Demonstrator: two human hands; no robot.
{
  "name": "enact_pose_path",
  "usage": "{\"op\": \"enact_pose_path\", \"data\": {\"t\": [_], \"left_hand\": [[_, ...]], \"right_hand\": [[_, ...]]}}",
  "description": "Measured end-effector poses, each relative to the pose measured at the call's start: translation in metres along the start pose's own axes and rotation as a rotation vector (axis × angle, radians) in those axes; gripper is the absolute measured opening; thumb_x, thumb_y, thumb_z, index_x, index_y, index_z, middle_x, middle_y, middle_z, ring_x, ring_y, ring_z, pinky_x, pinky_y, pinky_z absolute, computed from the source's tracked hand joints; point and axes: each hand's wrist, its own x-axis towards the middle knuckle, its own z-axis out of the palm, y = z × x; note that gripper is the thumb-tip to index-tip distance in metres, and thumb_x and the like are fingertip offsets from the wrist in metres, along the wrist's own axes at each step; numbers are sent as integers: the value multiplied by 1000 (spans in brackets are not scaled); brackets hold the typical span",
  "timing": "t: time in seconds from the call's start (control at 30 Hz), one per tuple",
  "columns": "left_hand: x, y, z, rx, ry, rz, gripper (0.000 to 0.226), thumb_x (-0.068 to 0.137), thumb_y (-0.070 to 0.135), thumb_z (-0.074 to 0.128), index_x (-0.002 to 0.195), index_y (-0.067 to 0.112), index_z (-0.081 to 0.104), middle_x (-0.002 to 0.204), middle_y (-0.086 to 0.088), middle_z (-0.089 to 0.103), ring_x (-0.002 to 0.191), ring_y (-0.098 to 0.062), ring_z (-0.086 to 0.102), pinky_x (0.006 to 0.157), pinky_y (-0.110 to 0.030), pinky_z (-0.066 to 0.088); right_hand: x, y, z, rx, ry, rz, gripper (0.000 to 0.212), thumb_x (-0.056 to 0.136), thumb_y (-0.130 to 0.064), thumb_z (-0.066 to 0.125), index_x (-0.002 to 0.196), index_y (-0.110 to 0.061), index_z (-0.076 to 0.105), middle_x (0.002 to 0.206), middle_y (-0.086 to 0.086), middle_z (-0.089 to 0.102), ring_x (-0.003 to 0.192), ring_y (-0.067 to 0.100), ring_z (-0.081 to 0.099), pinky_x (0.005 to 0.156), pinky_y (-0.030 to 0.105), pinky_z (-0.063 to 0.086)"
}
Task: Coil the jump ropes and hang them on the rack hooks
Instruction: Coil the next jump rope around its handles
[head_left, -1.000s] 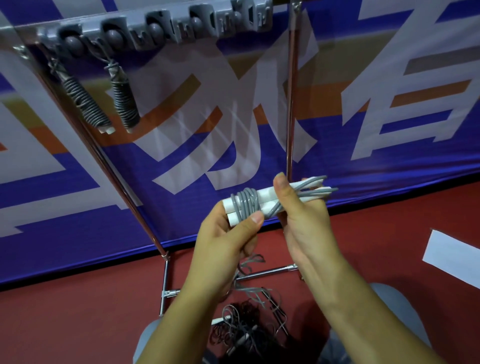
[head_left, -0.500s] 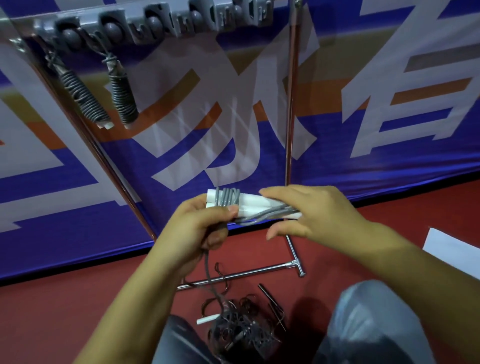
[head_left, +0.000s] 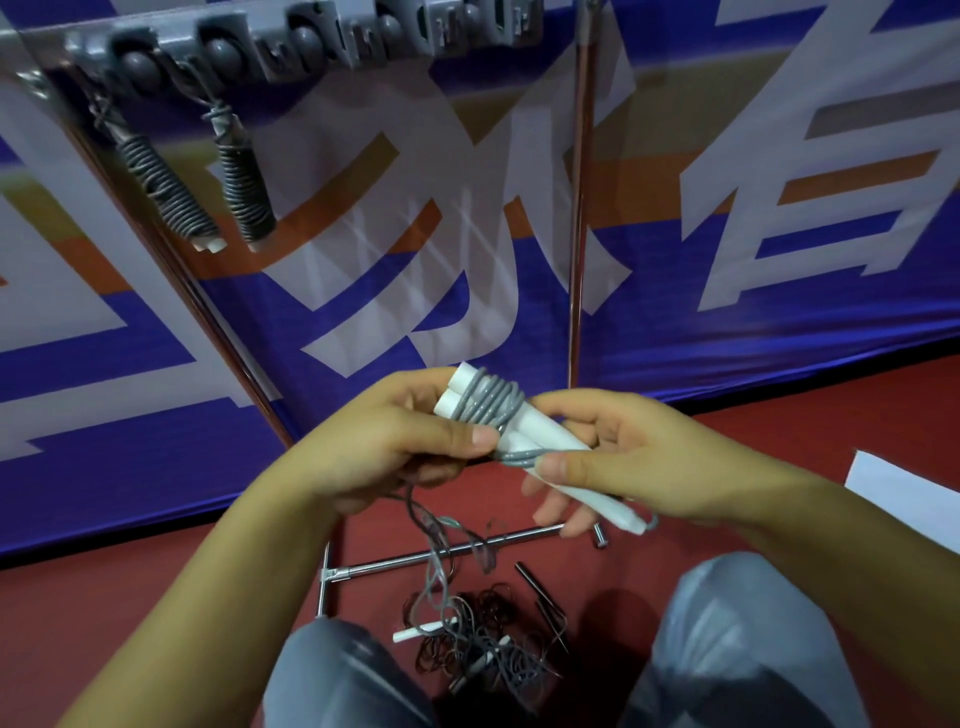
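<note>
My left hand (head_left: 384, 447) and right hand (head_left: 618, 457) both grip two white handles (head_left: 524, 441) wound with grey rope (head_left: 488, 405), while two coiled ropes (head_left: 208, 192) hang on the rack (head_left: 311, 41).

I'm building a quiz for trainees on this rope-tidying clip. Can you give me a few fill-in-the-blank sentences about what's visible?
1. The cord wound round the white handles is ____ in colour.
2. ____ coiled ropes already hang from the rack.
3. Both the left hand and the right hand grip the ____.
4. The loose ropes lie on the ____ floor.

Missing words: grey; two; handles; red
</note>
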Motion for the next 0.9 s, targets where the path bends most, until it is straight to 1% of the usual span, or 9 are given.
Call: {"op": "enact_pose_path", "data": {"t": [0.13, 0.3, 0.4, 0.53, 0.6, 0.67, 0.77, 0.83, 0.9], "left_hand": [[-2, 3, 6, 50, 57, 90, 24, 75, 21, 70, 99, 18, 71, 64, 5, 59, 47, -5, 44, 44, -15, 34], [-5, 8, 18, 154, 294, 23, 23, 73, 19, 71, 95, 11, 67, 64, 6, 66, 49, -4, 51, 48, -15, 42], [-8, 15, 23, 278, 376, -61, 20, 73, 27, 68, 80, 7, 69, 50, 5, 59, 43, -3, 50, 46, -13, 40], [-10, 16, 20, 402, 463, -106, 14, 88, 14, 65, 77, 6, 70, 44, 3, 56, 39, -3, 48, 43, -11, 38], [-11, 11, 22, 551, 572, 4, 11, 86, 15, 68, 75, 14, 69, 48, 1, 59, 42, -3, 52, 45, -12, 41], [-11, 3, 25, 895, 653, 294, 11, 87, 16, 67, 77, 15, 66, 63, 3, 62, 56, -4, 58, 55, -15, 45], [-8, -15, 23, 1258, 619, 572, 21, 90, 21, 55, 85, 4, 65, 88, -3, 61, 71, -15, 56, 58, -31, 48], [-5, -24, 23, 1192, 626, 604, 20, 92, 20, 53, 85, 4, 63, 89, -3, 61, 72, -17, 57, 59, -32, 48], [-4, -26, 27, 927, 668, 548, 7, 89, 20, 58, 85, 16, 61, 85, 6, 62, 71, -12, 57, 63, -26, 48]], "right_hand": [[-4, -2, 6, 155, 79, -67, 50, 71, -21, 65, 116, -36, 48, 90, 15, 72, 75, 29, 72, 62, 36, 58], [-7, 5, 11, 105, 197, -155, 66, 73, -21, 66, 122, -57, 42, 89, 11, 72, 76, 28, 72, 66, 32, 58], [-5, 11, 13, 69, 327, -186, 59, 80, -11, 67, 116, -55, 52, 85, 6, 72, 74, 26, 72, 69, 32, 58], [-1, 18, 13, 14, 436, -162, 58, 84, -4, 66, 111, -54, 56, 88, -4, 74, 69, 20, 71, 66, 26, 56], [1, 20, 15, 16, 453, -145, 57, 85, -4, 66, 111, -54, 57, 93, -4, 73, 67, 17, 71, 65, 23, 54], [3, 20, 16, 41, 474, -142, 55, 85, -2, 65, 113, -50, 56, 89, -6, 73, 65, 15, 70, 63, 23, 54], [3, 14, 14, 116, 490, -160, 53, 84, -1, 63, 114, -44, 56, 80, -5, 74, 63, 16, 70, 61, 24, 56], [3, 8, 16, 186, 476, -168, 50, 81, -5, 63, 114, -41, 56, 76, 2, 74, 62, 19, 70, 61, 26, 57], [3, 4, 18, 262, 450, -173, 50, 73, -13, 64, 115, -38, 56, 74, 8, 73, 61, 21, 70, 61, 29, 58]]}}
